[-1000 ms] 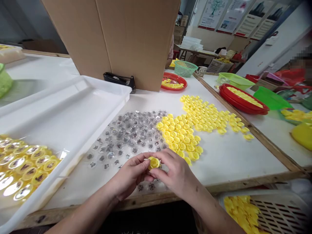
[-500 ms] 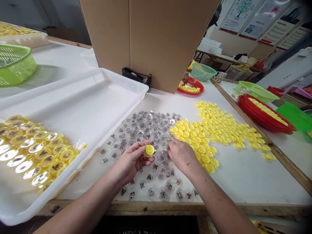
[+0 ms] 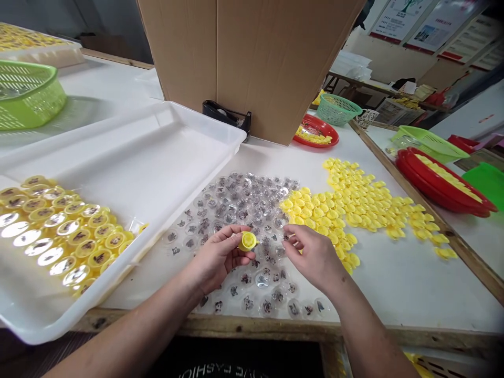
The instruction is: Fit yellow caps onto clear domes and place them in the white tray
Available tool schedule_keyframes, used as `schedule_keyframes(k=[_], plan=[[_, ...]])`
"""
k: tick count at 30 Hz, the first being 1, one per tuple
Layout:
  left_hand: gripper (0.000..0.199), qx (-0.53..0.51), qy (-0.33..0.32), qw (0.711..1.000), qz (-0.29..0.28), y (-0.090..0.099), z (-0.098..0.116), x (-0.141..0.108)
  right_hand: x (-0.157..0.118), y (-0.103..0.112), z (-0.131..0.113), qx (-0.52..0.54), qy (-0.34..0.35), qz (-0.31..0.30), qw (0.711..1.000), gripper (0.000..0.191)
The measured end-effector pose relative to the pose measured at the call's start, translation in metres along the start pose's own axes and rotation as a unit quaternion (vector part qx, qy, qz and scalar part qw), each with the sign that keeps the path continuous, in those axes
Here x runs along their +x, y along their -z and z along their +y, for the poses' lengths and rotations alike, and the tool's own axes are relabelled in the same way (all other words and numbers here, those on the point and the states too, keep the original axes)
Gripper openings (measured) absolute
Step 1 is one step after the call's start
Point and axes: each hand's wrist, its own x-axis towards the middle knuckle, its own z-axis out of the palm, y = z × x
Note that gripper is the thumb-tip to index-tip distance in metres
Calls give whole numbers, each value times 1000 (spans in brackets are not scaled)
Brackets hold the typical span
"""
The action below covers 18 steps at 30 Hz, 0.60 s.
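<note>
Between the thumb and fingers of my left hand (image 3: pixel 225 254) is a small round yellow cap (image 3: pixel 248 241), its hollow face turned toward me. To the right, my right hand (image 3: pixel 313 255) hovers at the edge of the clear pieces with its fingers curled and thumb close to the index finger. Whether a clear piece is in those fingertips is hard to make out. Beneath both hands spread many clear round plastic pieces (image 3: pixel 248 303) with small dark animal pictures. Beyond my right hand lies a wide patch of loose yellow caps (image 3: pixel 328 212).
At left, a white tray (image 3: pixel 205 134) holds rows of yellow pieces with pictures (image 3: pixel 81 235). Behind stand a tall cardboard box (image 3: pixel 252 63) and a black tape dispenser (image 3: pixel 226 116). Red plates (image 3: pixel 321 126) and a green basket (image 3: pixel 31 94) sit around the table. A wooden strip (image 3: pixel 417 197) edges the right side.
My right hand has lifted back slightly from the clear pieces, its fingers now more visible. My left hand keeps the yellow cap. The whole view has shifted a little.
</note>
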Motion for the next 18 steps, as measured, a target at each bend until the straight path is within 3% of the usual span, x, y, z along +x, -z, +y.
schedule_keyframes(k=[6, 13, 18], plan=[[16, 21, 20, 999, -22, -3, -4, -2, -11, 4, -15, 223, -21, -17, 975, 23], [14, 25, 15, 999, -13, -4, -2, -3, -13, -2, -16, 194, -19, -31, 980, 23], [15, 30, 27, 999, -14, -4, -2, -3, -16, -3, -13, 241, -47, -42, 968, 23]])
